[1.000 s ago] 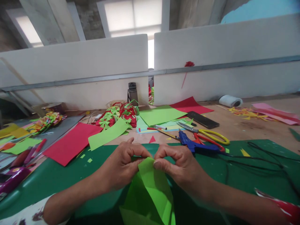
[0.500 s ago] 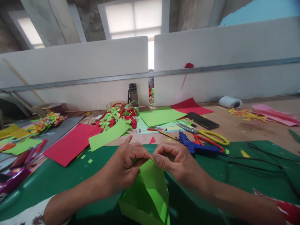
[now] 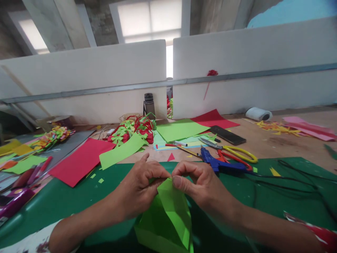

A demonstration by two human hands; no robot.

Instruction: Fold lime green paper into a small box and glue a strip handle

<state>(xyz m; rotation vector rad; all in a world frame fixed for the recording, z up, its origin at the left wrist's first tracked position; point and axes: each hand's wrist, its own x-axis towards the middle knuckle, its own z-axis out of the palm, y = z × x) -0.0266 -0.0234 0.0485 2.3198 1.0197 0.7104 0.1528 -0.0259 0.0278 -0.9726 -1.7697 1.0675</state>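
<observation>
The folded green paper (image 3: 175, 203) lies just below the left hand (image 3: 142, 186) and right hand (image 3: 201, 181), their fingers pinched on its top edge.

The left forearm (image 3: 92, 216) was bared below a white sleeve (image 3: 34, 239) marked with dark brownish blotches. The right forearm (image 3: 263, 223) was bared below a red sleeve (image 3: 326, 239) patched with white. On the right hand (image 3: 201, 182), a short thumbnail (image 3: 177, 181) was shown.

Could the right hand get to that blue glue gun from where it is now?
Probably yes: the blue glue gun lies just beyond the right hand, with nothing evident between them. However, that hand's fingers are pinched at the top of the folded green paper.
</observation>
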